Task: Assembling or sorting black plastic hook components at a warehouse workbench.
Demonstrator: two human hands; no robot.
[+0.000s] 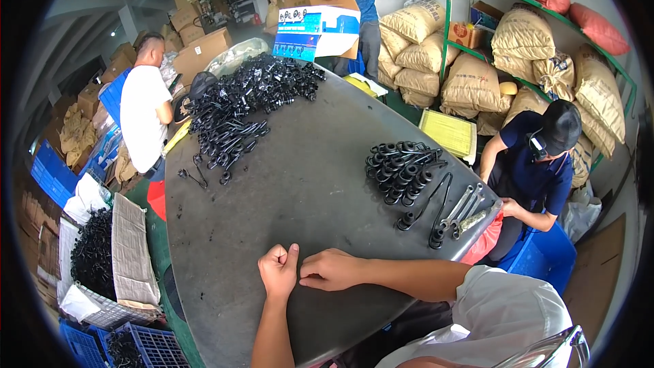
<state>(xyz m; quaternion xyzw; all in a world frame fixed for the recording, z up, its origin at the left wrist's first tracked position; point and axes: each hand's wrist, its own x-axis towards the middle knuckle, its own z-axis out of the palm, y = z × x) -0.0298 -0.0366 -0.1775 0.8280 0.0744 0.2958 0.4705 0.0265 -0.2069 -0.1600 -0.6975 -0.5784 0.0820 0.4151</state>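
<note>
Near the front of the dark table [272, 184], my left hand [278, 271] is curled into a fist with its thumb up. Nothing shows in it. Just to its right is my right hand [330, 270], fingers bent inward and pointing at the left one, also with nothing visible in it. The palm side of the right hand is hidden. Farther right on the table lies a stack of black metal link rods with ringed ends [403, 170]. Beside them are a loose bent black rod [446, 194] and several wrenches [466, 208] at the table's right edge.
A large heap of black parts [245, 92] covers the far left. One person in white [142, 105] stands left; another in blue holds a cardboard box [317, 31] behind the table. A seated person [545, 157] works at right. Sacks [470, 85] fill a green rack [447, 20].
</note>
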